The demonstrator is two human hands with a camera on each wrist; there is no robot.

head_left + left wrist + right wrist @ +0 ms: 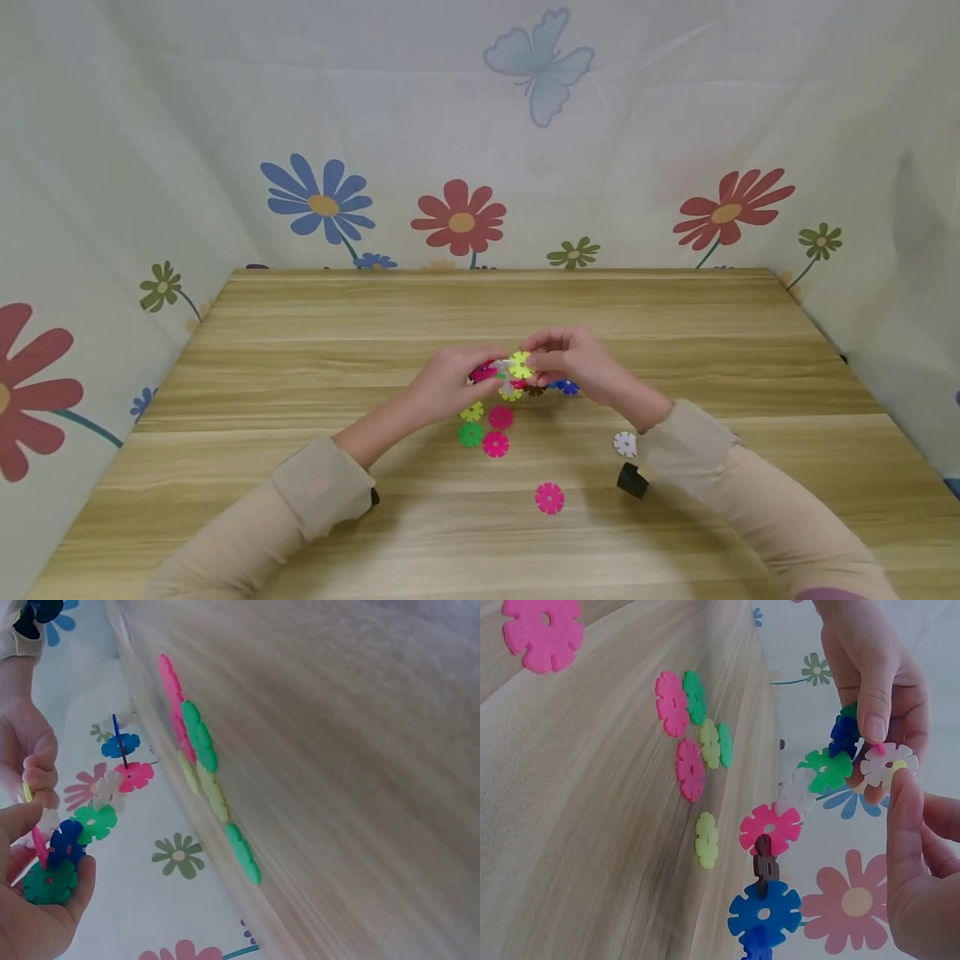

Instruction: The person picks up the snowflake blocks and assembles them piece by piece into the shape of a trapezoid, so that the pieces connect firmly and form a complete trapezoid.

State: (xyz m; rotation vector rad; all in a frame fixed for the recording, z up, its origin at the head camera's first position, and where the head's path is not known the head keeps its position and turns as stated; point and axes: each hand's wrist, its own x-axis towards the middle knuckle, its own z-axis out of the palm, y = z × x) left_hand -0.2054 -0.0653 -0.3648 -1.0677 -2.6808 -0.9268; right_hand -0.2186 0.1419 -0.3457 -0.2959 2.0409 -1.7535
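My left hand [442, 385] grips one end of a chain of slotted plastic snowflake discs, its thumb pressing on it. In the left wrist view, a dark green disc [49, 882] and a blue disc [67, 841] lie against its fingers. From there the chain hangs out through a green disc [826, 771], a white one, a pink disc [771, 827], a brown disc [765, 864] and a blue disc [763, 913]. My right hand [585, 367] pinches a yellow disc [521, 364] between thumb and fingers, against a white disc [881, 765] by the left thumb.
Loose discs lie on the wooden table [300, 317] below the hands: pink [496, 444], green [471, 434] and yellow [472, 411] among them. Closer to me is another pink disc [550, 498]. A white disc [625, 444] lies beside the right sleeve. Flower-printed cloth surrounds the table.
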